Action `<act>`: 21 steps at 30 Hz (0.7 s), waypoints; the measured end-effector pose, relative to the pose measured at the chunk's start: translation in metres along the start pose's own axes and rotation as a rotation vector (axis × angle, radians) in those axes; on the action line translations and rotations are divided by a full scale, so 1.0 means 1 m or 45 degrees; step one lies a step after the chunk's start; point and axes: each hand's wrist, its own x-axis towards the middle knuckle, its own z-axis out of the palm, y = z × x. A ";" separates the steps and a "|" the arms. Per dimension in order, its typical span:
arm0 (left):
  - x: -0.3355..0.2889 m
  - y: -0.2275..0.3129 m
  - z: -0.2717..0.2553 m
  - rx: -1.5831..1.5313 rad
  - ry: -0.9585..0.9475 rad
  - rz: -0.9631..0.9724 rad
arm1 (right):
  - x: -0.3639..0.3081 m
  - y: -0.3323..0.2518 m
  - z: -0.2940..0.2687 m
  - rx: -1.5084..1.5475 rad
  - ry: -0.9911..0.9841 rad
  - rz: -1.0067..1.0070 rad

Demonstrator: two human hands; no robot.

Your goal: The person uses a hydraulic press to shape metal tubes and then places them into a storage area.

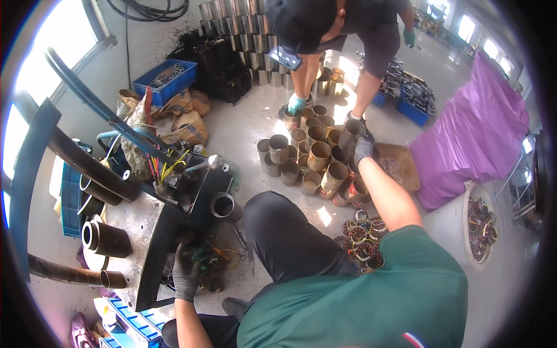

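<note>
My right hand (pixel 364 149), in a grey glove, reaches forward and grips a metal cylinder (pixel 350 134) by its side, above a cluster of similar open-ended cylinders (pixel 318 155) standing on the floor. My left hand (pixel 185 275), also gloved, is low beside the dark edge of a metal machine (pixel 125 223). Its fingers are in shadow, so their grip is unclear. Close to them is a dark green tangle (pixel 203 256). Another open cylinder (pixel 223 206) is at the machine's right side, next to my knee.
A co-worker (pixel 325 35) bends over the far cylinders, a green-gloved hand (pixel 296 104) among them. Wound copper rings (pixel 362 238) lie beside my right arm. Right of the cylinders are a cardboard box (pixel 406 165), a purple sheet (pixel 467 139) and a white tub (pixel 469 226). Blue bins (pixel 165 78) stand behind.
</note>
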 end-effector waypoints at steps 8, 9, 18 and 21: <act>0.020 0.056 -0.090 -0.206 0.535 0.289 | -0.167 0.000 0.096 -0.702 -1.131 0.047; 0.021 0.053 -0.107 -0.219 0.654 0.275 | -0.191 -0.010 0.117 -0.910 -1.335 -0.305; 0.003 -0.027 -0.185 -1.105 1.339 -0.140 | -0.502 -0.090 0.266 -1.579 -2.438 -1.652; 0.003 -0.048 -0.196 -1.103 1.264 -0.222 | -0.598 -0.100 0.291 -0.868 -2.305 -2.099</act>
